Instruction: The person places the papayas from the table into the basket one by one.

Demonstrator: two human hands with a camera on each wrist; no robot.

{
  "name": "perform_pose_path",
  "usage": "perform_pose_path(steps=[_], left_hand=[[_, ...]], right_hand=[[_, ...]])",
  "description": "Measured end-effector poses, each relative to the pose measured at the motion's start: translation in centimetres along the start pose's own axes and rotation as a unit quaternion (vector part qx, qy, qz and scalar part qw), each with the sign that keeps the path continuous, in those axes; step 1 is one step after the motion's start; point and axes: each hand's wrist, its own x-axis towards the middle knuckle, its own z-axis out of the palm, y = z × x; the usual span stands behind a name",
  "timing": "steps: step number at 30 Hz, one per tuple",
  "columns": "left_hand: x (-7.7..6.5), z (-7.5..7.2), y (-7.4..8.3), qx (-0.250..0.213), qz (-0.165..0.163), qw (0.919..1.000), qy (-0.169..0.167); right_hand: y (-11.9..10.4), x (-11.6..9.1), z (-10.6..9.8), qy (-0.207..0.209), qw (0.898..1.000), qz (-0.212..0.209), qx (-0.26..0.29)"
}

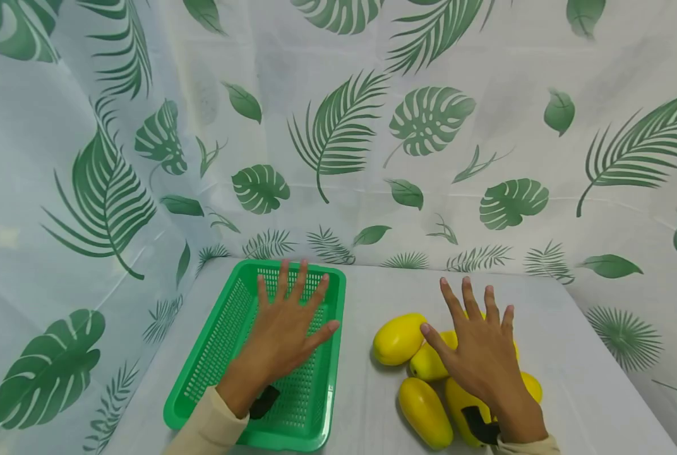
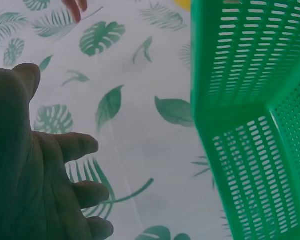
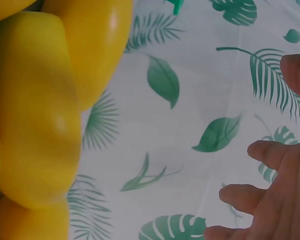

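Observation:
My left hand (image 1: 284, 332) hovers over the green plastic basket (image 1: 338, 354), its fingers spread wide and nothing in them. In the left wrist view the basket's slotted wall (image 2: 250, 50) stands off to the right of the fingers. My right hand (image 1: 482, 354) is held over a cluster of smooth yellow oval fruits, likewise spread and holding nothing. A yellow fruit (image 1: 398, 339) lies at the cluster's left, and another yellow fruit (image 1: 425, 412) lies nearer the front. Part of the cluster is hidden under the right hand. Several yellow fruits (image 3: 35, 110) crowd the left side of the right wrist view.
A white cloth covers the table (image 1: 361, 404) beneath the basket and the fruits. Behind and at the left, a white curtain (image 1: 361, 158) printed with green leaves hangs around the table. A strip of table lies between basket and fruits.

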Motion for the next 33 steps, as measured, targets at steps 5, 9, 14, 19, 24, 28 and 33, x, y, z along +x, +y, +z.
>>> perform_pose_path(steps=[5,9,14,19,24,28,33], left_hand=[[-0.4,0.0,-1.3,-0.007,-0.002,0.9999,0.014],[-0.7,-0.1,-2.3,-0.021,-0.008,0.9996,0.017],[-1.0,-0.3,-3.5,-0.045,-0.006,0.9989,0.012],[-1.5,-0.4,-5.0,-0.087,0.005,0.9958,0.027],[-2.1,-0.9,-6.4,-0.14,0.008,0.9898,0.026],[-2.5,-1.2,-7.5,-0.181,0.0,0.9835,0.01],[-2.9,-1.3,-9.0,-0.221,-0.021,0.9751,-0.011]], right_hand=[[0.7,-0.2,0.2,0.0,1.0,0.011,0.004],[1.1,-0.3,0.3,0.0,1.0,0.017,0.01],[1.6,-0.6,0.4,0.002,1.0,0.024,0.019],[2.0,-0.7,0.6,0.006,0.999,0.032,0.018],[2.3,-0.9,0.5,0.003,0.999,0.038,0.013],[2.8,-1.3,0.6,0.007,0.999,0.038,0.016],[3.3,-1.8,0.6,0.01,0.999,0.042,0.023]])
